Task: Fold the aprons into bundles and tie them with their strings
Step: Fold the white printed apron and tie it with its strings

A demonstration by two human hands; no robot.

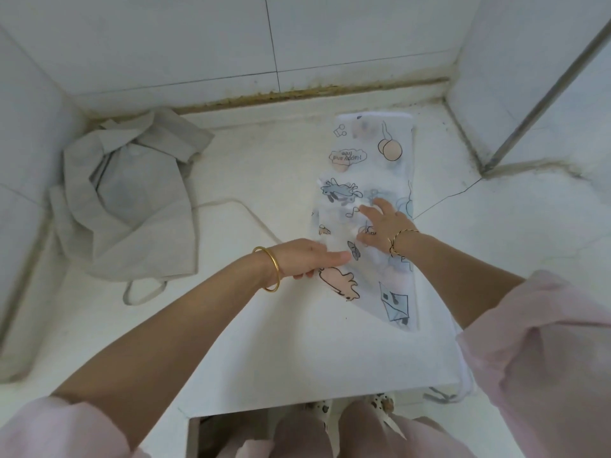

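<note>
**Two aprons on a white bench, one part-folded**

Item 1. Printed apron: thin white cloth with cartoon figures and a "Happy and free" speech bubble that reads upside down from the wearer's side. It is folded into a long narrow strip on the right half of the bench. Its long axis runs from the near edge away toward the tiled wall, with the far end squared off just short of the wall joint. The near end tapers to a slanted edge. Its right side is partly covered by the right forearm. A grey-edged tie hangs over the front of the bench at the right; where it joins the cloth is hidden under the pink sleeve.

Item 2. Grey apron: crumpled in a loose heap at the left rear, well apart from the printed one. One cord trails right across the bench toward the left hand; its end is hidden behind that hand. A loop lies at the near side.

Item 3. Left hand: wears a gold bangle. It pinches the strip's left edge, thumb on top and fingers tucked beneath.

Item 4. Right hand: wears a twisted bracelet. It presses flat on the middle of the strip, fingers spread.

Item 5. Patterned shoes: seen below the bench edge, mostly cut off.
</note>
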